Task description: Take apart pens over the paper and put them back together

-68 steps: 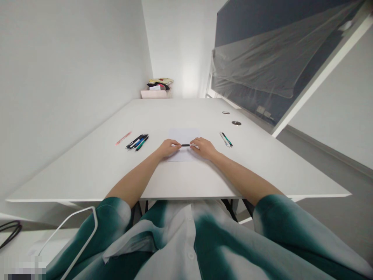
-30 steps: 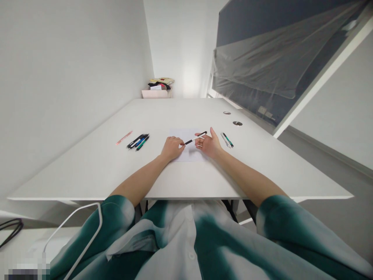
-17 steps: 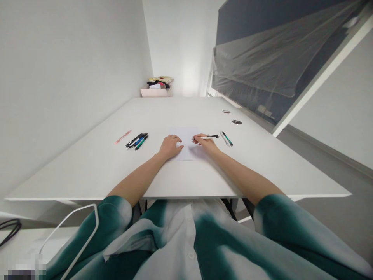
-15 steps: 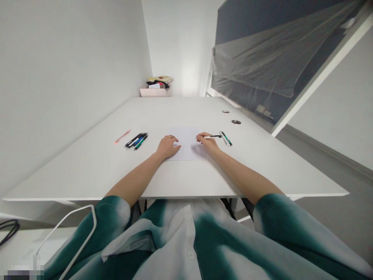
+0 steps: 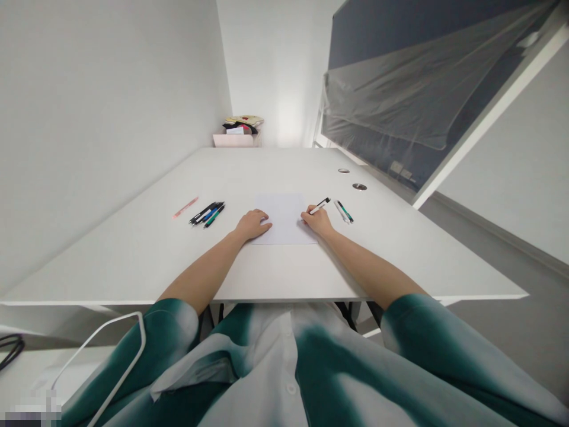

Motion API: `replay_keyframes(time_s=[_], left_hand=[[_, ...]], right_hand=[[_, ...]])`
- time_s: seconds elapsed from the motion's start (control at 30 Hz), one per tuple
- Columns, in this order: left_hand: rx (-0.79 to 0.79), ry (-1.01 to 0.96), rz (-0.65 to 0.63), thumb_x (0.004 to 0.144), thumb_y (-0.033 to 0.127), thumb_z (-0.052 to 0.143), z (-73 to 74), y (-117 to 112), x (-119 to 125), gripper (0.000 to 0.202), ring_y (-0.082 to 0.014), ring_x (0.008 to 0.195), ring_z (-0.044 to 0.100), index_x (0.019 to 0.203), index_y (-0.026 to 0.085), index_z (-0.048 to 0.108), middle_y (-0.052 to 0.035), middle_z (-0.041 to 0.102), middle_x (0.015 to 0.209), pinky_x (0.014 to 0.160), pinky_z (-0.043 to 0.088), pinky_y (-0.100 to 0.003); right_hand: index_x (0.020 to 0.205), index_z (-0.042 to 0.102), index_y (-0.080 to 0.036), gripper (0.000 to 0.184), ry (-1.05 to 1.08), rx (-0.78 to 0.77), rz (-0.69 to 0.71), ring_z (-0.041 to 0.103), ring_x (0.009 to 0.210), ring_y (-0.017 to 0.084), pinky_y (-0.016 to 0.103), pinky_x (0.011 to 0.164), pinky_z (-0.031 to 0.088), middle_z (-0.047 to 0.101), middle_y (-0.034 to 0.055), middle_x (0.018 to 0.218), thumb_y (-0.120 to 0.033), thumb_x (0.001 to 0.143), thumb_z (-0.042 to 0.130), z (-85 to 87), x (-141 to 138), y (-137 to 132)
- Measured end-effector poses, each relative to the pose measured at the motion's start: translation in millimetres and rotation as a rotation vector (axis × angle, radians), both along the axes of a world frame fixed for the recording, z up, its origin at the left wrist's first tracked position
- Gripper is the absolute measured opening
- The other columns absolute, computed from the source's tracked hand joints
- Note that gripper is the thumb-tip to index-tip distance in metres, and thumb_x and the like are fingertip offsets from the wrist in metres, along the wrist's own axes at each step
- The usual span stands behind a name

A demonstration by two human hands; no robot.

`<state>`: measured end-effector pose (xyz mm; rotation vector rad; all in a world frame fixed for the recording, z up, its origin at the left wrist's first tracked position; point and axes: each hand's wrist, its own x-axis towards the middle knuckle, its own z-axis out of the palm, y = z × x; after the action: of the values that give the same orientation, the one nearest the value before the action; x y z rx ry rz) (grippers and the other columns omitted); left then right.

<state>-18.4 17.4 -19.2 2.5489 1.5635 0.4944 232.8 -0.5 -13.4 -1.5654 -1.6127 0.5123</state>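
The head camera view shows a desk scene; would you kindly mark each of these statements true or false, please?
1. The right hand holds a black-and-white pen. True.
2. The left hand holds a pen. False: it rests open at the left edge of the sheet of paper, with no pen visible in it.
3. The sheet of paper lies at the far end of the table. False: it lies in front of the person, between the hands.
4. A pink pen lies to the left of a cluster of pens. True.
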Motion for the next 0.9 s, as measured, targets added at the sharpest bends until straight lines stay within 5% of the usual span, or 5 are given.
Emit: replay_keyframes(time_s=[0.43, 0.67, 0.9], left_hand=[[-0.018, 0.005, 0.002, 0.086, 0.046, 0.054, 2.2, -1.4, -0.2, 0.04, -0.0274, 0.117, 0.057, 0.113, 0.019, 0.068, -0.0104, 0.063, 0.127, 0.106, 0.042, -0.04], [0.001, 0.004, -0.009, 0.086, 0.044, 0.055, -0.3, 0.9, -1.0, 0.038, -0.027, 0.116, 0.058, 0.112, 0.019, 0.068, -0.0104, 0.063, 0.126, 0.105, 0.042, -0.04], [0.089, -0.079, -0.056, 0.085, 0.038, 0.058, 6.6, -6.9, 3.1, 0.031, -0.0273, 0.112, 0.059, 0.108, 0.02, 0.069, -0.0097, 0.067, 0.12, 0.102, 0.043, -0.043]], right_hand=[[0.055, 0.047, -0.022, 0.015, -0.048, 0.045, 0.017, 0.048, 0.056, 0.015, 0.028, 0.059, 0.034, 0.05, -0.0022, 0.05, -0.023, 0.068, 0.054, -6.8, 3.1, 7.5], [0.057, 0.048, -0.023, 0.022, 0.178, 0.06, -0.07, 0.048, 0.059, 0.015, 0.028, 0.062, 0.036, 0.053, -0.0018, 0.052, -0.035, 0.074, 0.056, -4.2, 3.3, 5.0], [0.061, 0.053, -0.022, 0.027, 0.298, 0.105, 0.12, 0.046, 0.06, 0.015, 0.029, 0.061, 0.036, 0.05, -0.0034, 0.055, -0.046, 0.07, 0.063, 1.4, -0.7, 2.6]])
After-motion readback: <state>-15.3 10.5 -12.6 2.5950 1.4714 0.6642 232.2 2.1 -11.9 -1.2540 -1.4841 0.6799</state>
